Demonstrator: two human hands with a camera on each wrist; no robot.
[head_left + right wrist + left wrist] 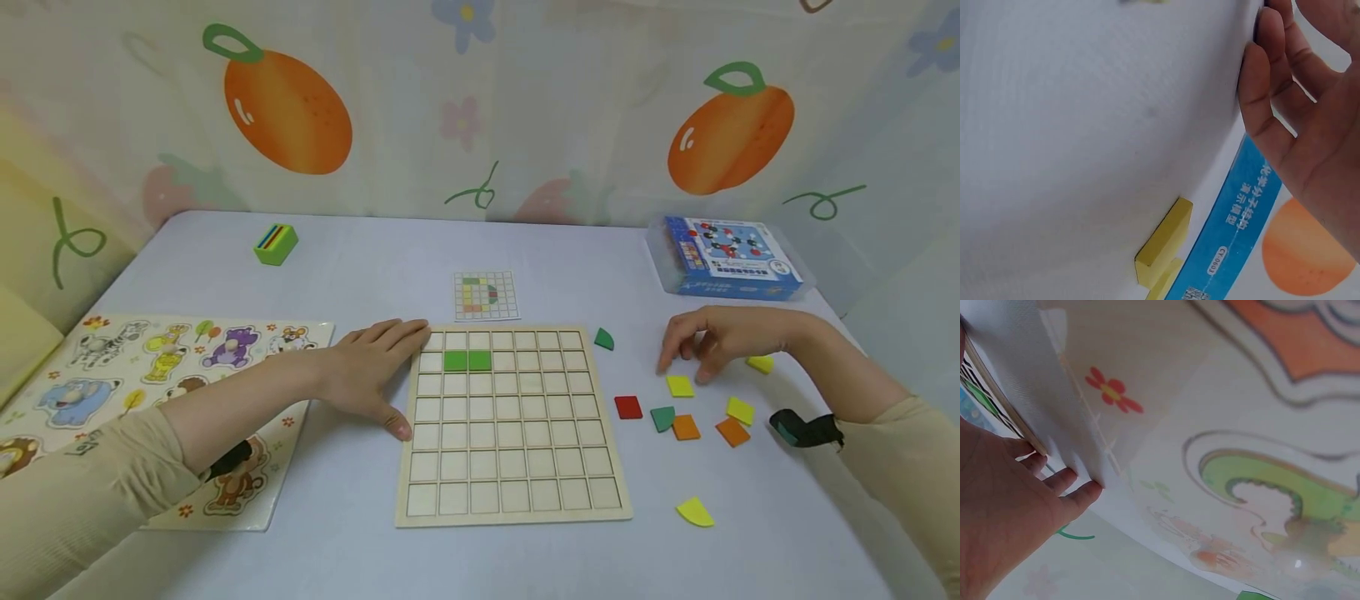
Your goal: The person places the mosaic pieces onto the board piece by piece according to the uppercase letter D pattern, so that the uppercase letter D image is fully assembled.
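A pale wooden grid board [513,425] lies flat on the table, with two green squares [467,361] side by side in its second row. My left hand [371,371] rests along the board's left edge, fingers extended and thumb lower down; the left wrist view shows these fingers [1060,481] at the rim. Over on the right, my right hand [712,337] hovers just behind a yellow square [680,386], its fingers bent downward and thumb apart from them. Nothing shows between them. A small patterned card [486,296] lies behind the board.
Right of the board lie a red square [628,407], green pieces [663,418], orange squares [686,427] and a yellow quarter-round [695,512]. A blue box [735,258] stands at the back right. An animal puzzle board [288,467] lies under my left forearm; a green block [276,244] sits behind.
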